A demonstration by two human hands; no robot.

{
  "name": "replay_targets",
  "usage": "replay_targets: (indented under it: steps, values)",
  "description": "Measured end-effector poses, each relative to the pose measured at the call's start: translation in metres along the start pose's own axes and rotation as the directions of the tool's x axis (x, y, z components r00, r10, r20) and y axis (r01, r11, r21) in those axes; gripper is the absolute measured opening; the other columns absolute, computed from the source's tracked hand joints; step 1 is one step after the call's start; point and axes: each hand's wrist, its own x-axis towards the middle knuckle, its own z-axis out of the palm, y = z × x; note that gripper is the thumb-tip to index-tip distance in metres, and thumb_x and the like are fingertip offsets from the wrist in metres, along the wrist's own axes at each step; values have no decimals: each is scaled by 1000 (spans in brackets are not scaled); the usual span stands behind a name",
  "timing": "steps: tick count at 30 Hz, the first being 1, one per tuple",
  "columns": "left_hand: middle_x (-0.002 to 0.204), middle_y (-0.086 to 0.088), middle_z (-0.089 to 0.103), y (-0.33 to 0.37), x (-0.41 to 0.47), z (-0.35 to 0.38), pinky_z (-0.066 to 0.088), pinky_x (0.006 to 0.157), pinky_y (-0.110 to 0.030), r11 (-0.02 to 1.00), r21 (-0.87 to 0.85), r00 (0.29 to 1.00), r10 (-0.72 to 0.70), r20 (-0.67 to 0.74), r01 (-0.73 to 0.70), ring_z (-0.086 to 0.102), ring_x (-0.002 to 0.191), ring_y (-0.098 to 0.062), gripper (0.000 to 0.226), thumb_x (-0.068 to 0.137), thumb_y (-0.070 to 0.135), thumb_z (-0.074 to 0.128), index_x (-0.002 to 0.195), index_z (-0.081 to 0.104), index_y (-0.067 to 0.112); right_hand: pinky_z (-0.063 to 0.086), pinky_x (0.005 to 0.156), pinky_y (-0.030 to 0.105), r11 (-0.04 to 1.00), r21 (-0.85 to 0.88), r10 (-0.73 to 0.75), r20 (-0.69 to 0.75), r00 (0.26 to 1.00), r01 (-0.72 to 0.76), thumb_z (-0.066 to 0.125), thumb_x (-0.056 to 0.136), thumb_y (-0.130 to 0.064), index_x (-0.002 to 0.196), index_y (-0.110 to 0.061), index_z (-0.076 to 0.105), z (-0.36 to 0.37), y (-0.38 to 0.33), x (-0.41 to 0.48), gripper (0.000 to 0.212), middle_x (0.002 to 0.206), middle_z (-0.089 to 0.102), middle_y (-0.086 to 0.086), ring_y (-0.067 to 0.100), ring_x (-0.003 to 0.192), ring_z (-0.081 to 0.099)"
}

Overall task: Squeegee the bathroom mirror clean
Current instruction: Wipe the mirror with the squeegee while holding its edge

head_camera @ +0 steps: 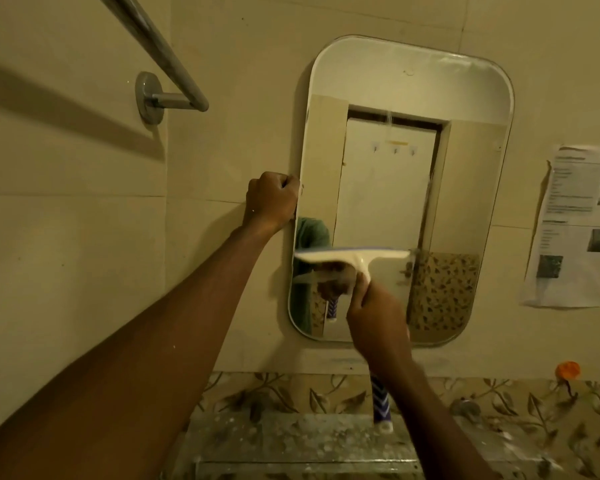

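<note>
A rounded rectangular mirror [395, 161] hangs on the beige tiled wall. My right hand [374, 320] grips the handle of a cream squeegee [354, 255]. Its blade lies level across the lower left part of the glass. The blue-and-white striped end of the handle [380, 400] sticks out below my wrist. My left hand [272, 199] is curled around the mirror's left edge at mid height. The glass reflects a white door, patterned tiles and my right hand.
A metal towel rail [160, 60] juts from the wall at upper left. A printed paper sheet [575, 230] is stuck to the wall right of the mirror. Below are a leaf-patterned tile band [291, 393], a spattered glass shelf [291, 441] and an orange hook [567, 370].
</note>
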Motion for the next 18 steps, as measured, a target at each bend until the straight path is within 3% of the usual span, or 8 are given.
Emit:
replay_targets:
  steps: [6, 10, 12, 14, 18]
  values:
    - [69, -20, 70, -3, -7, -1, 60, 62, -45, 995, -65, 996, -72, 57, 75, 69, 58, -27, 42, 93, 28, 49, 75, 66, -5, 33, 38, 15, 977, -163, 154, 117, 981, -134, 29, 100, -41, 83, -18, 58, 26, 41, -75, 41, 54, 55, -7, 4, 43, 52]
    - [72, -19, 70, -15, -21, 3, 61, 62, -45, 992, -57, 992, -107, 64, 110, 69, 59, -25, 42, 94, 31, 50, 78, 68, -3, 35, 35, 10, 996, -39, 77, 69, 995, -74, 31, 102, -36, 67, -29, 48, 9, 16, -46, 40, 50, 51, -8, -2, 42, 51]
    - [73, -19, 70, -17, -25, 4, 60, 63, -47, 992, -58, 992, -111, 52, 114, 70, 61, -25, 41, 95, 31, 50, 78, 69, -2, 34, 39, 3, 999, 25, 44, -20, 999, -44, 33, 102, -35, 66, -29, 48, -4, -3, -15, 39, 51, 49, -10, -10, 47, 51]
    - [74, -19, 70, -17, -26, 6, 60, 65, -49, 994, -49, 994, -100, 32, 101, 69, 65, -28, 42, 95, 32, 49, 77, 69, 0, 35, 39, 5, 1000, 7, 13, -71, 997, -12, 32, 103, -35, 69, -26, 50, -12, -13, 8, 39, 54, 48, -12, -4, 45, 50]
    - [76, -21, 69, -17, -28, 7, 58, 68, -53, 995, -30, 996, -92, 16, 93, 68, 70, -34, 43, 96, 32, 47, 79, 68, -2, 30, 36, 11, 999, -13, 49, -1, 999, -49, 32, 101, -38, 76, -23, 55, 5, 8, -20, 37, 55, 51, -9, 0, 43, 47]
